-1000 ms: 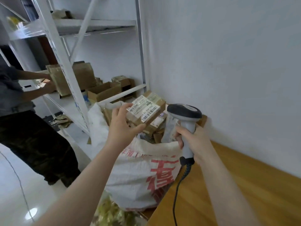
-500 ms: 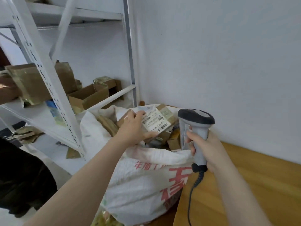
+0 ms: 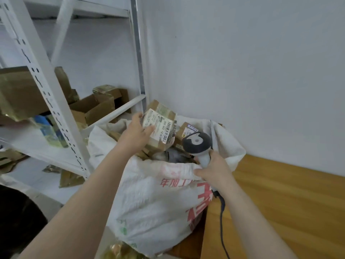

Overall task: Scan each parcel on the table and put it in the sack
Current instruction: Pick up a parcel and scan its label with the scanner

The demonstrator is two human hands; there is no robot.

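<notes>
Both bare arms are stretching forward, each hand holding something.
The left arm is extending from the lower left, nearly straight, and the left hand (image 3: 136,132) is gripping a parcel (image 3: 162,126) by its near edge, thumb lying across the label face, fingers hooking over the edge. The right arm is extending from the lower right, lower than the left, and the right hand (image 3: 215,171) is curling round a scanner (image 3: 197,143) handle, thumb pointing left.
</notes>
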